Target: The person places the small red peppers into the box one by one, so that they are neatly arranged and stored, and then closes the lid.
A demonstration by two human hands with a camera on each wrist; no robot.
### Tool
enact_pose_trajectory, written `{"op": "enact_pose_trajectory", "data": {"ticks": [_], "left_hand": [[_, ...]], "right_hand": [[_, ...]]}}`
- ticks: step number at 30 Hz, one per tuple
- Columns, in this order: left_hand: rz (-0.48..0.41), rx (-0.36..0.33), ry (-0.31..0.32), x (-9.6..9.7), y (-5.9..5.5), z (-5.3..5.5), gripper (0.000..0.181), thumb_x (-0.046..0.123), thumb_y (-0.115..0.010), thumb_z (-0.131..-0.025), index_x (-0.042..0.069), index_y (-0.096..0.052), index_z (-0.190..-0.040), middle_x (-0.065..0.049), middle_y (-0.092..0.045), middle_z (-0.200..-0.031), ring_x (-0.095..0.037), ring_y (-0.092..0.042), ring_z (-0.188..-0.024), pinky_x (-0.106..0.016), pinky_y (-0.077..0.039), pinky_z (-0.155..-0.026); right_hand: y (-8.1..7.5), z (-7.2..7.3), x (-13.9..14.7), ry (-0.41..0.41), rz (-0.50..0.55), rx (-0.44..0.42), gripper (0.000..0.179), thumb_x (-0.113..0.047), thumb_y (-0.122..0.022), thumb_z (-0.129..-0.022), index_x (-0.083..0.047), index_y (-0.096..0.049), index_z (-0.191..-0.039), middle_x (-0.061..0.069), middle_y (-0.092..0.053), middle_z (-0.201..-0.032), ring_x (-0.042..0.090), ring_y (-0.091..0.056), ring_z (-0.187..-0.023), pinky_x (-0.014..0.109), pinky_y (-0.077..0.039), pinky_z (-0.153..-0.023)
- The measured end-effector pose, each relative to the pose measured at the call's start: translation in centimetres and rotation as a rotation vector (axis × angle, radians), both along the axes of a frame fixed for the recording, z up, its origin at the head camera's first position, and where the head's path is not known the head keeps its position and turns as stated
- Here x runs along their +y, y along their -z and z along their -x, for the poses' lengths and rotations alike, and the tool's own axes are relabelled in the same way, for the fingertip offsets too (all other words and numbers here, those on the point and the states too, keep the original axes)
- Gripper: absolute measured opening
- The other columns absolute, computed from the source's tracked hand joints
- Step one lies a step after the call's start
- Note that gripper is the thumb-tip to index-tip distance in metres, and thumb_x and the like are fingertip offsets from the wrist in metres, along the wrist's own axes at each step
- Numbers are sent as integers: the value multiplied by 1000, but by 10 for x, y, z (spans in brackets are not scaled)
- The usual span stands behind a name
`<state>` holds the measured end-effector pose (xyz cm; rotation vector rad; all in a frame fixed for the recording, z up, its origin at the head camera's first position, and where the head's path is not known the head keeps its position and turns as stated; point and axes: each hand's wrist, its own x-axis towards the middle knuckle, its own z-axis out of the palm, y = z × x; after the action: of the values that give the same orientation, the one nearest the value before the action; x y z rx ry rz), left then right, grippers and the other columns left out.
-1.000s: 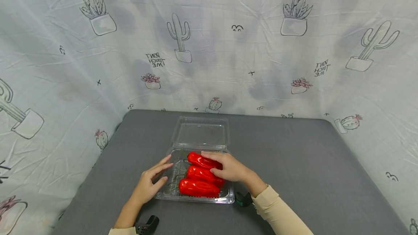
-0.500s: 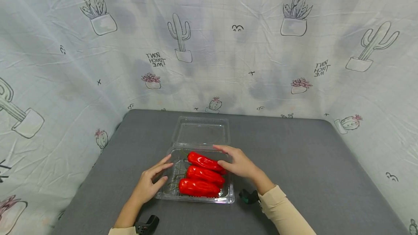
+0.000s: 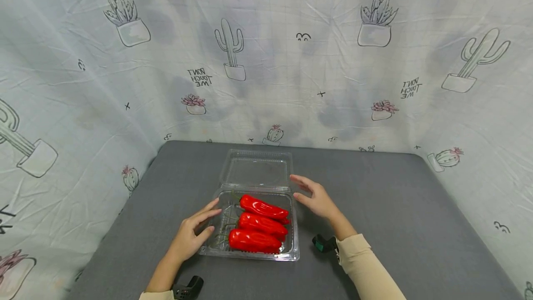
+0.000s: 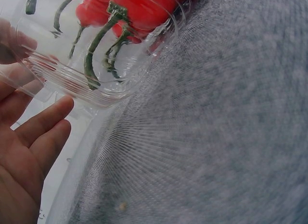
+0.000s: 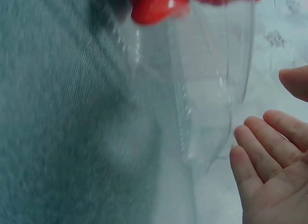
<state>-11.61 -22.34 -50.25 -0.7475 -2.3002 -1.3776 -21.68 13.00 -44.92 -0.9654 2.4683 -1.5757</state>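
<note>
A clear plastic clamshell box (image 3: 272, 257) lies on the table, its lid (image 3: 257, 170) folded back flat at the far side. Several glossy red peppers (image 3: 255, 240) lie side by side in its base, green stems (image 4: 91, 58) pointing left. My left hand (image 3: 189, 235) rests with straight, spread fingers against the box's left wall; in the left wrist view some fingers show behind the clear plastic. Just off the box's right side, near the hinge, my right hand (image 3: 318, 198) holds nothing. Its fingers are extended and the thumb stands apart, as the right wrist view also shows.
The grey table (image 3: 374, 207) stretches beyond the box on both sides. A pale cloth (image 3: 291, 59) printed with cacti hangs behind and beside it. Dark wrist devices sit at my left wrist (image 3: 189, 287) and right wrist (image 3: 325, 243).
My right hand has let go of the farthest pepper and moved right, clear of the peppers, to beside the box. My left hand and the box have stayed put.
</note>
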Motion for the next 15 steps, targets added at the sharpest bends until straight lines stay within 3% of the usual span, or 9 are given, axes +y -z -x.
{"op": "enact_pose_trajectory", "data": {"ticks": [2,5,11,15], "left_hand": [[3,0,-1,-3,6,3,44,-19,-60,-78,-8,-60,-120,-35,-45,-136,-7,-40,-133,-7,-37,-97],[1,-1,3,-3,6,3,44,-19,-60,-78,-8,-59,-121,-34,-44,-136,-6,-40,-133,-7,-36,-97],[-15,-6,17,5,-15,-6,40,-19,-59,-79,-12,-59,-118,-38,-45,-133,-5,-41,-132,-8,-38,-97],[-12,-4,19,8,-25,-9,39,-19,-59,-79,-13,-59,-117,-40,-45,-131,-7,-42,-132,-9,-38,-97]], "right_hand": [[-2,1,2,14,30,-31,49,7,-55,-90,14,-39,-136,34,-43,-138,47,-42,-127,58,-34,-104],[9,9,6,46,70,-67,49,6,-54,-91,14,-38,-137,35,-41,-139,47,-39,-129,59,-32,-105],[38,29,11,104,85,-112,51,0,-56,-92,13,-38,-137,31,-42,-141,43,-40,-131,55,-34,-106],[45,36,8,144,89,-217,51,-9,-56,-94,8,-39,-140,26,-43,-142,40,-41,-131,54,-36,-105]]}}
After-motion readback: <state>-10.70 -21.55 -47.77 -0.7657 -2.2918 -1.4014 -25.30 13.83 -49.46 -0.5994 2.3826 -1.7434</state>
